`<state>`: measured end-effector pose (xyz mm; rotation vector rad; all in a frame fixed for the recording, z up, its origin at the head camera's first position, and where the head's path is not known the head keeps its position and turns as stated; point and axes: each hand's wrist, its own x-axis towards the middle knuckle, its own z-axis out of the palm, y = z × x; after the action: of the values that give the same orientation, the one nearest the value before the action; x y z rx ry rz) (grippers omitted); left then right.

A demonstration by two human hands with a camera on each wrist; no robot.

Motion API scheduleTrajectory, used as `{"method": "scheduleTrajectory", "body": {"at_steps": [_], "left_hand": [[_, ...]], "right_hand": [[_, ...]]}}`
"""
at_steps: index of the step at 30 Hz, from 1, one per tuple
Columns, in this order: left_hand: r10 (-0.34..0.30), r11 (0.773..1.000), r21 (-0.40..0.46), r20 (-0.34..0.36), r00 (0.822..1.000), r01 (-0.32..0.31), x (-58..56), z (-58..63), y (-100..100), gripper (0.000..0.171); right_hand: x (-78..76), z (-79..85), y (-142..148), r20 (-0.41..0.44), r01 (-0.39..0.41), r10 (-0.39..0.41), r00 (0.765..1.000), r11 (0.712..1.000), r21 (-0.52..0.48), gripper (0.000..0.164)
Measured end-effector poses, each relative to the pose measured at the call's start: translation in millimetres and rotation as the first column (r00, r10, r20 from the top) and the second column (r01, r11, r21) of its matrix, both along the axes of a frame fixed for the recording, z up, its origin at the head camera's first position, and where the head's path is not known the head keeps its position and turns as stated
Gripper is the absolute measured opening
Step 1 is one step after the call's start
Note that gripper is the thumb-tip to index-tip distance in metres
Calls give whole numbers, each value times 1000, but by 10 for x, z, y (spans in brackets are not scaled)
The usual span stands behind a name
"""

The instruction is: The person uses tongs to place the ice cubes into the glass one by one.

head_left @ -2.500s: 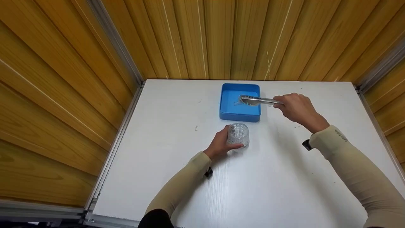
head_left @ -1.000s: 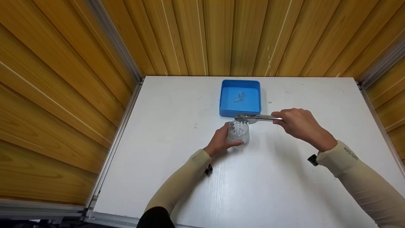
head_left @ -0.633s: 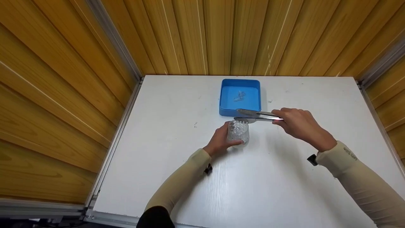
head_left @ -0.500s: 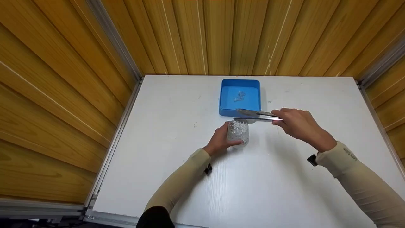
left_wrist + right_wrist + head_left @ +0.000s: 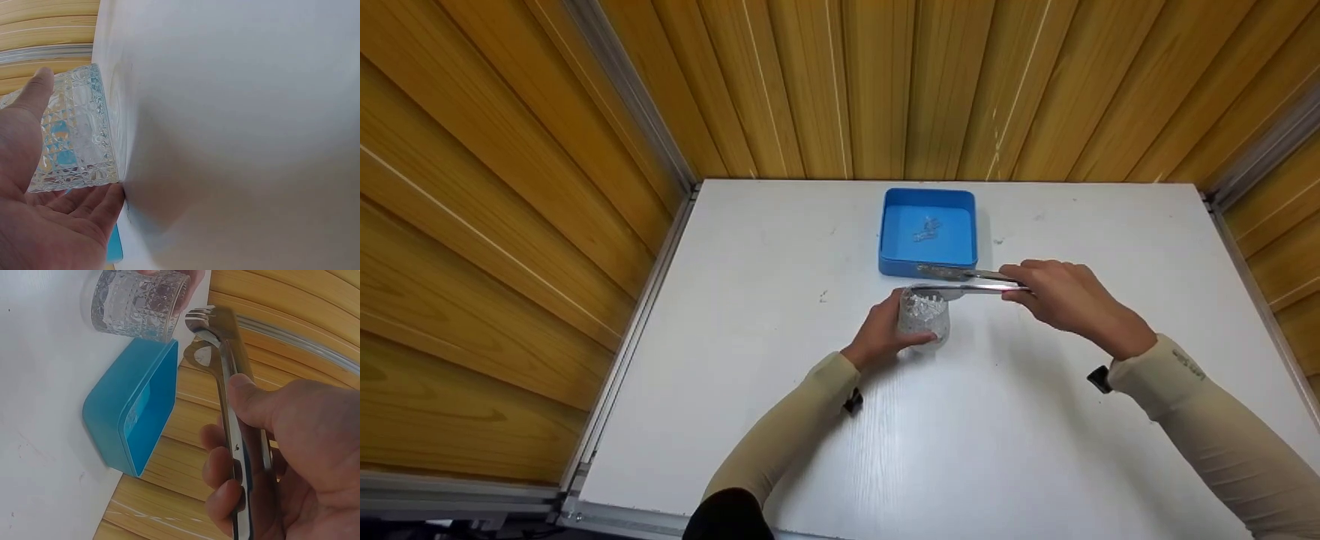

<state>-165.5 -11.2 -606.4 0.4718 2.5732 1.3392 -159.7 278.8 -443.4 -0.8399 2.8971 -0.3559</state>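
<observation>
My left hand (image 5: 880,331) grips a clear, cut-pattern glass tumbler (image 5: 924,322), thumb on the near side and fingers round the far left. In the left wrist view the tumbler (image 5: 79,135) stands upright close against the white tabletop. Metal serving tongs (image 5: 982,288) are held in my right hand (image 5: 1057,301), their tips at the tumbler's rim. The two arms of the tongs stand apart, one over the glass mouth and one beyond it, with nothing showing between them. Small clear pieces (image 5: 927,229) lie inside a blue square box (image 5: 922,267) just behind the tumbler.
The white table (image 5: 750,360) reaches back to a wood-panelled wall (image 5: 877,90). More panels close off the left and right sides, with metal rails (image 5: 634,97) at the corners. A dark wrist device (image 5: 1099,379) sits under my right sleeve.
From over the blue box my right hand has brought the tongs nearer, to the tumbler's rim. Their arms have since spread apart and come slightly lower. My left hand stays on the tumbler.
</observation>
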Motion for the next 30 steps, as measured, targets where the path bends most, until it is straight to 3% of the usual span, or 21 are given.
{"method": "scheduleTrajectory", "body": {"at_steps": [8, 17, 30], "left_hand": [[7, 1000, -8, 1, 1000, -7, -2, 3, 4, 93], [8, 1000, -6, 16, 1000, -8, -11, 19, -1, 96], [2, 999, -35, 12, 1000, -2, -18, 26, -4, 98]], "right_hand": [[-95, 166, 41, 14, -43, 43, 999, 999, 12, 30], [-268, 298, 55, 2, -21, 21, 1000, 1000, 23, 30], [-764, 305, 11, 58, 18, -19, 998, 1000, 25, 26]]}}
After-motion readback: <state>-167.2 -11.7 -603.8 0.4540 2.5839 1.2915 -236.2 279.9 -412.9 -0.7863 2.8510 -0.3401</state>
